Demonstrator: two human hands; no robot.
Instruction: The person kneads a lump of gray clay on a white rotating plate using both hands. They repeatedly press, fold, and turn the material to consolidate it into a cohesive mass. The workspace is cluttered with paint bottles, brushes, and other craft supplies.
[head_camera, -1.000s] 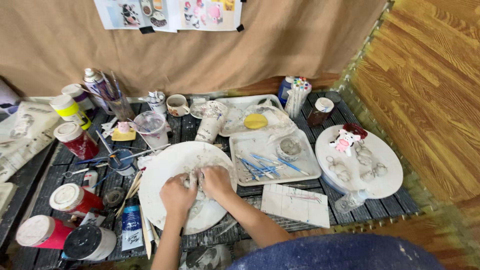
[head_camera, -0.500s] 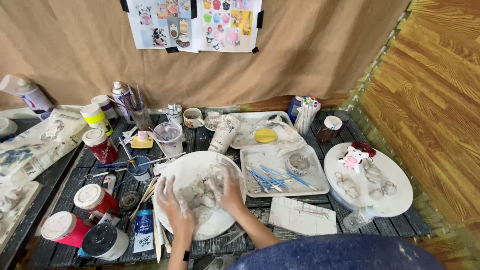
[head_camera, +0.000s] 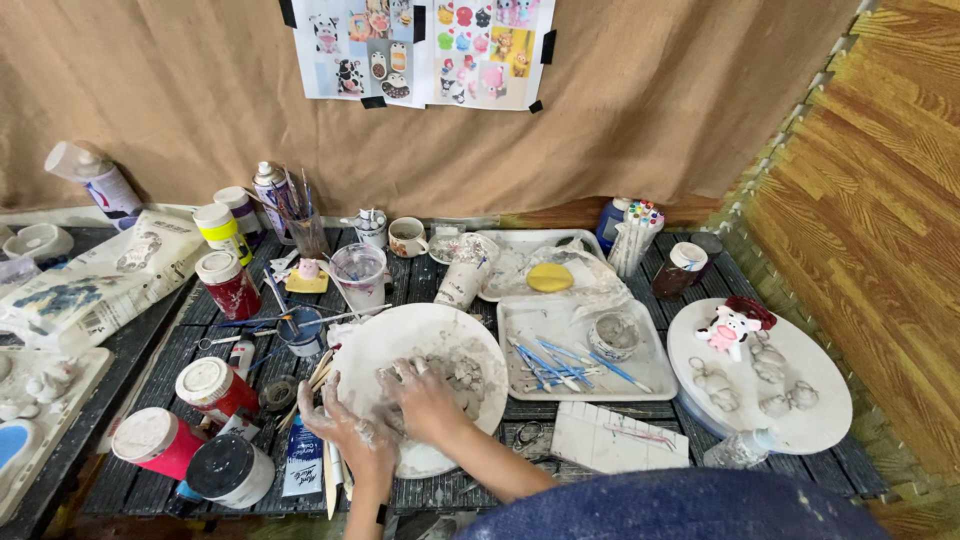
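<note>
Grey clay crumbly, wet, smeared on white plate; both hands pressing.

Round board centre, both hands on it; tool tray right; paint jars left.

Single head-worn view: you look from above and behind your own hands, steeply down and forward across the dark slatted table toward the brown paper backdrop. The round white plate sits close, low at centre; the wood-grain floor mat fills the right edge. No second view overlaps this one.
</note>
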